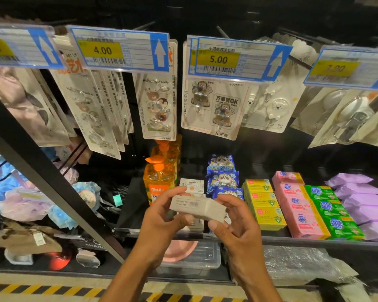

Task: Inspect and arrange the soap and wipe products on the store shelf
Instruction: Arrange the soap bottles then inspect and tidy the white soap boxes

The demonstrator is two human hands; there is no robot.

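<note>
Head view, with the held box as the centre of the dial. Both hands hold a small pale soap box [196,207] in the air in front of the shelf [292,239], its barcode label turned up toward the camera. The left hand [162,216] grips the 9 o'clock end, thumb laid along the far edge and fingers curled underneath. The right hand [234,223] grips the 3 o'clock end, fingers wrapped over the far side and thumb pressed on the near corner. Neither hand is free.

On the shelf, more white boxes [191,185] of the same kind sit at 12 o'clock, just beyond the held one. Orange pump bottles [159,177] stand at 11 o'clock, and blue wipe packs [223,179] run back at 1 o'clock. Yellow soap bars [262,203] lie at 3 o'clock, with pink soap bars [297,205], green soap bars [332,214] and purple wipe packs [362,199] farther out the same way. Price tags [218,59] hang at 12 o'clock, high above.

This looks like the inspecting step: the label is being read. The next move probably calls for setting the box back in the white row at 12 o'clock, squared up and eased between the bottles and the blue packs without nudging either.
</note>
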